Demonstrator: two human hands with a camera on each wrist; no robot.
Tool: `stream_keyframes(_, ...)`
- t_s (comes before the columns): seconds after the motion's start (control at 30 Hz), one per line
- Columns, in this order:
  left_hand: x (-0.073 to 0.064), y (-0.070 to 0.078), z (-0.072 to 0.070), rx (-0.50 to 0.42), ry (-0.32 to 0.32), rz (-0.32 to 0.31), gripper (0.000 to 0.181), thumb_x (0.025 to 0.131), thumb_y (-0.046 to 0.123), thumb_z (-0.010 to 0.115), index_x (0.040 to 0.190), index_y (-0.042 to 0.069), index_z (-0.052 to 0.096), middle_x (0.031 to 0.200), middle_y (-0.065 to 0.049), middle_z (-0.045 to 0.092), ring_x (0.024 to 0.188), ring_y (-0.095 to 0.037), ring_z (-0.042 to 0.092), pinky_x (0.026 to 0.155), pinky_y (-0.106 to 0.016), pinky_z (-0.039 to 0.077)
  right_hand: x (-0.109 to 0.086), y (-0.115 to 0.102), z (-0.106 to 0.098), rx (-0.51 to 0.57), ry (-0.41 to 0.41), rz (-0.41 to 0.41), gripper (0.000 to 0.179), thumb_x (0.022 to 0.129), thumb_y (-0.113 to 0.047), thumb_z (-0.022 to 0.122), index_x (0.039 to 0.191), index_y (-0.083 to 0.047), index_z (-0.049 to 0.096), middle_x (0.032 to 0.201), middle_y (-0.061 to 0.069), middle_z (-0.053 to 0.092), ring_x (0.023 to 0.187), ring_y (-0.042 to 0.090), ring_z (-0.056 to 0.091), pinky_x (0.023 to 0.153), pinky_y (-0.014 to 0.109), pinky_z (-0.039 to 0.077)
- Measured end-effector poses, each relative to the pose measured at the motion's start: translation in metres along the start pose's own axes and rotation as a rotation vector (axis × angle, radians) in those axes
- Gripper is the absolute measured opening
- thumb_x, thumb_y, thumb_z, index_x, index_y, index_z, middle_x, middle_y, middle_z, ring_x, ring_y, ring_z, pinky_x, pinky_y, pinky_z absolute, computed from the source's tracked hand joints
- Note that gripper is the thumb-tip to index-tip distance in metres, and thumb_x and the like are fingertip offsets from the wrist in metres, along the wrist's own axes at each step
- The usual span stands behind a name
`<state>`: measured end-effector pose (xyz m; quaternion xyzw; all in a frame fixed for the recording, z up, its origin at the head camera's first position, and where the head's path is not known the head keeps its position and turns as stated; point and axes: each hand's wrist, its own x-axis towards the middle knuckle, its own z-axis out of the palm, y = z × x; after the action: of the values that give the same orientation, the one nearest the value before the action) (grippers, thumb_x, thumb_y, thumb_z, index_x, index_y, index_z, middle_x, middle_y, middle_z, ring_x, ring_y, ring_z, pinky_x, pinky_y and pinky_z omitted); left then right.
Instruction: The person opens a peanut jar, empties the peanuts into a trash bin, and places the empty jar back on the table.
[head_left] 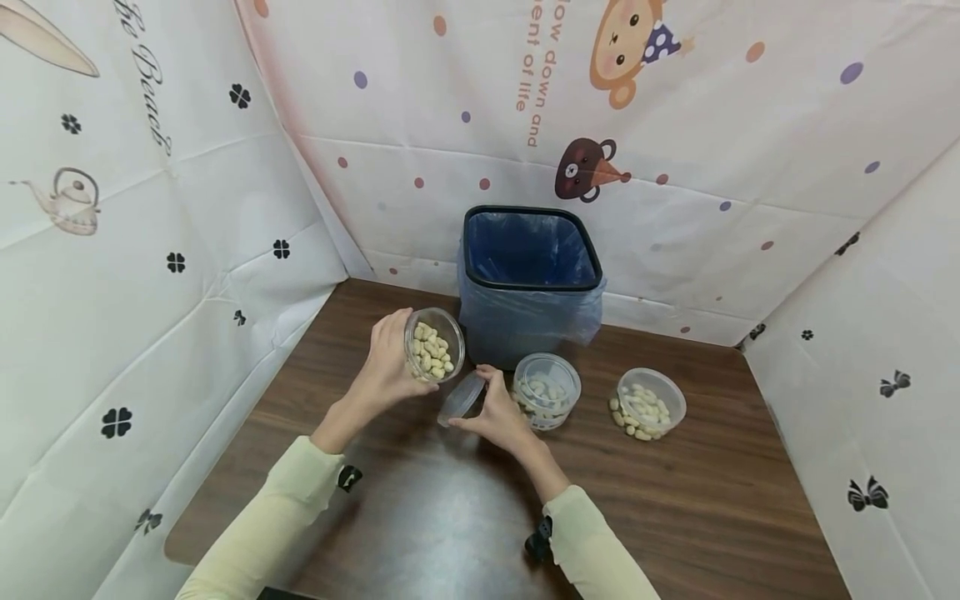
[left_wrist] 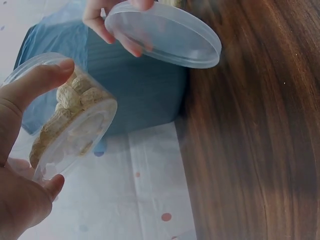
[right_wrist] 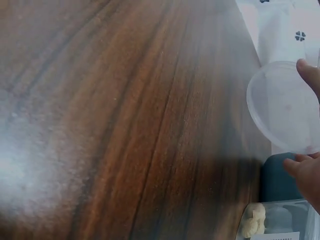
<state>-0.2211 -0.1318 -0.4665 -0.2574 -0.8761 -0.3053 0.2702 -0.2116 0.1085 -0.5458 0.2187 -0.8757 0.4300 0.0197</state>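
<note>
My left hand [head_left: 388,360] grips a clear round plastic tub [head_left: 459,342] by its side, tilted so its open mouth faces me. Peanuts in their shells [head_left: 431,350] lie inside the tub; the left wrist view shows them heaped against its wall. Just to the right, my right hand [head_left: 497,410] pinches a clear round lid [head_left: 461,398] by its edge, thumb on one side and fingers on the other. In the right wrist view the lid [right_wrist: 282,107] is held above the table, apart from the tub.
A bin [head_left: 491,325] lined with a blue bag stands behind the hands, against the printed cloth [head_left: 420,217]. Right of my right hand sits a lidded tub of peanuts [head_left: 547,390]. Farther right, another tub [head_left: 660,387] has peanuts [head_left: 633,427] beside it on the wooden table [head_left: 720,492].
</note>
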Motion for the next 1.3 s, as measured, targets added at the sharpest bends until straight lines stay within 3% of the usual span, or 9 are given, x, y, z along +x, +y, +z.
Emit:
stream_keyframes(0.27, 0.000, -0.001, -0.002, 0.013, 0.014, 0.008, 0.133, 0.040, 0.026, 0.104, 0.146, -0.011, 0.032, 0.140, -0.031, 0.045, 0.131, -0.044, 0.040, 0.112, -0.059, 0.027, 0.009, 0.003, 0.002, -0.102, -0.138, 0.038, 0.118, 0.069, -0.033, 0.095, 0.159, -0.015, 0.020, 0.153, 0.020, 0.028, 0.136, 0.038, 0.043, 0.102, 0.050, 0.048)
stream_keyframes(0.4, 0.000, -0.003, -0.001, 0.007, 0.024, 0.018, 0.132, 0.040, 0.027, 0.103, 0.145, -0.012, 0.033, 0.138, -0.032, 0.046, 0.130, -0.045, 0.041, 0.112, -0.060, 0.028, 0.013, 0.001, 0.006, -0.164, -0.158, 0.053, 0.117, 0.070, -0.027, 0.095, 0.159, -0.012, 0.021, 0.151, 0.026, 0.029, 0.137, 0.044, 0.038, 0.103, 0.054, 0.047)
stream_keyframes(0.57, 0.000, -0.002, 0.000, -0.015, 0.026, 0.025, 0.129, 0.042, 0.027, 0.102, 0.145, -0.012, 0.034, 0.138, -0.032, 0.045, 0.130, -0.045, 0.040, 0.111, -0.061, 0.027, 0.013, 0.002, 0.011, -0.187, -0.180, 0.128, 0.111, 0.072, -0.024, 0.094, 0.158, -0.011, 0.024, 0.153, 0.029, 0.026, 0.139, 0.049, 0.030, 0.103, 0.059, 0.045)
stream_keyframes(0.8, -0.001, -0.003, -0.001, -0.013, 0.012, 0.010, 0.127, 0.042, 0.025, 0.101, 0.144, -0.012, 0.035, 0.138, -0.032, 0.044, 0.129, -0.045, 0.040, 0.112, -0.060, 0.026, 0.010, 0.005, 0.013, -0.208, -0.188, 0.163, 0.103, 0.072, -0.024, 0.094, 0.154, -0.014, 0.032, 0.150, 0.031, 0.033, 0.139, 0.050, 0.031, 0.105, 0.059, 0.043)
stream_keyframes(1.07, -0.002, -0.004, 0.002, -0.010, 0.013, 0.010, 0.129, 0.042, 0.025, 0.102, 0.145, -0.012, 0.033, 0.138, -0.033, 0.045, 0.129, -0.044, 0.040, 0.112, -0.060, 0.026, 0.007, 0.012, 0.015, -0.222, -0.209, 0.163, 0.103, 0.076, -0.033, 0.091, 0.157, -0.020, 0.030, 0.158, 0.030, 0.023, 0.146, 0.051, 0.020, 0.111, 0.063, 0.034)
stream_keyframes(1.3, -0.003, -0.005, 0.003, -0.009, 0.013, -0.001, 0.131, 0.041, 0.023, 0.103, 0.145, -0.012, 0.032, 0.138, -0.033, 0.045, 0.130, -0.044, 0.040, 0.112, -0.059, 0.026, 0.004, 0.006, 0.007, -0.248, -0.240, 0.113, 0.100, 0.082, -0.042, 0.084, 0.160, -0.016, 0.027, 0.163, 0.028, 0.017, 0.150, 0.052, 0.012, 0.112, 0.070, 0.028)
